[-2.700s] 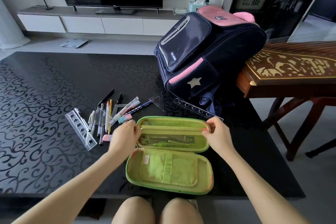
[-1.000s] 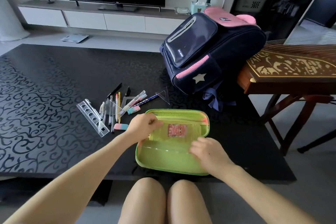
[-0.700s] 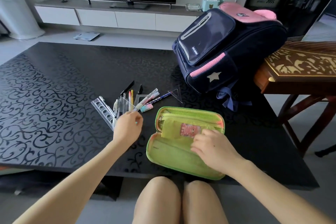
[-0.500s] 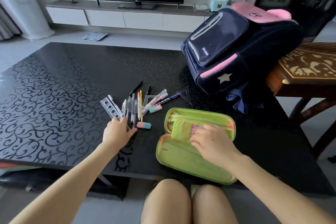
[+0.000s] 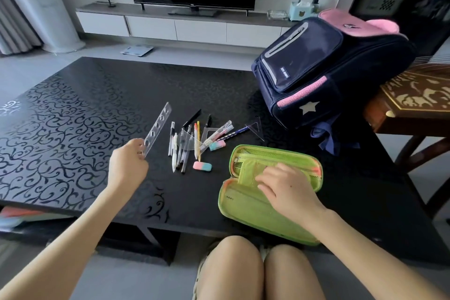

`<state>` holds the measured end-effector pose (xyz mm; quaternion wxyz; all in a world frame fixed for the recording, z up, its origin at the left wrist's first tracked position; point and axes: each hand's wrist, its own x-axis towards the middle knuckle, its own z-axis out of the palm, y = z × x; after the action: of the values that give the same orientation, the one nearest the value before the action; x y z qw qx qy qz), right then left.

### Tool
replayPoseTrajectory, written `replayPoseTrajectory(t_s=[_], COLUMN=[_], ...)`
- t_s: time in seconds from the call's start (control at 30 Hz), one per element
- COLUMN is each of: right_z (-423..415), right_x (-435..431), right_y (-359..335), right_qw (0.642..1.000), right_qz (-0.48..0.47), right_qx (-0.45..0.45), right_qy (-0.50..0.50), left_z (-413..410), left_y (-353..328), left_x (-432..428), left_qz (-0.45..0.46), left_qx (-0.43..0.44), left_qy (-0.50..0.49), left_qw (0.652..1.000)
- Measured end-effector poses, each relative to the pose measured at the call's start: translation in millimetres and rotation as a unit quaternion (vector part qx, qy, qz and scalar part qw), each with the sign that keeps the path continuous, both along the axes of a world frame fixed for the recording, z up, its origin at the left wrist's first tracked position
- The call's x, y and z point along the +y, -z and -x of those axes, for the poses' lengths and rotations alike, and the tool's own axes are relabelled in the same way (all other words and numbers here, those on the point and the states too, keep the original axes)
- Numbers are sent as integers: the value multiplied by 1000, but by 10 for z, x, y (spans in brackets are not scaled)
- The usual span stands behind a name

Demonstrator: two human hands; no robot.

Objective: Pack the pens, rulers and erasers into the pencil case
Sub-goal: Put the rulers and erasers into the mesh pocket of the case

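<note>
My left hand (image 5: pixel 127 165) pinches the near end of a clear stencil ruler (image 5: pixel 158 129) and holds it raised above the black table, left of the pile. The green pencil case (image 5: pixel 246 209) lies open near the table's front edge, and my right hand (image 5: pixel 289 190) rests on its inner flap with relaxed fingers. Between them lie several pens (image 5: pixel 180 146), a clear protractor (image 5: pixel 188 140), a small clear triangle (image 5: pixel 255 126) and two pink-and-blue erasers (image 5: pixel 202 166) (image 5: pixel 217 145).
A navy and pink backpack (image 5: pixel 323 73) stands at the back right of the table (image 5: pixel 73 117). A carved wooden instrument (image 5: pixel 414 97) on a stand juts in at the right. My knees sit under the front edge.
My left hand left the case, reached to the pile, and has lifted the stencil ruler off the table. My right hand flipped the case's flap and stays on it. The view shifted left.
</note>
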<state>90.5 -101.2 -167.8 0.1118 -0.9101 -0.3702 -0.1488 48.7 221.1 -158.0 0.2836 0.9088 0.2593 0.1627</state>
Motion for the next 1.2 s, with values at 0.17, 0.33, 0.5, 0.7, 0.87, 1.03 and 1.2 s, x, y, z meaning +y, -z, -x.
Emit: replayPoseTrajectory(t_s=[0.17, 0.33, 0.5, 0.7, 0.87, 1.03, 1.2], right_z=[28, 68, 89, 102, -56, -537, -1308], right_x=[-43, -259, -546, -513, -278, 228, 668], right_y=[-183, -132, 29, 205, 29, -191, 32], right_qw=[999, 999, 970, 955, 966, 971, 953], right_qz=[-29, -12, 43, 129, 108, -26, -13], right_qx=[-24, 27, 221, 252, 229, 211, 205], right_qy=[31, 23, 92, 93, 59, 105, 221], left_z=[159, 23, -171, -268, -293, -598, -921], left_y=[-288, -85, 339, 562, 522, 586, 646], left_x=[-397, -821, -1189, -1391, -1206, -658, -334], left_qz=[28, 137, 128, -159, -181, -96, -214], left_qx=[-20, 87, 150, 85, -13, 8, 74], left_qy=[212, 373, 415, 489, 395, 112, 183], left_qw=[977, 914, 888, 854, 901, 989, 957])
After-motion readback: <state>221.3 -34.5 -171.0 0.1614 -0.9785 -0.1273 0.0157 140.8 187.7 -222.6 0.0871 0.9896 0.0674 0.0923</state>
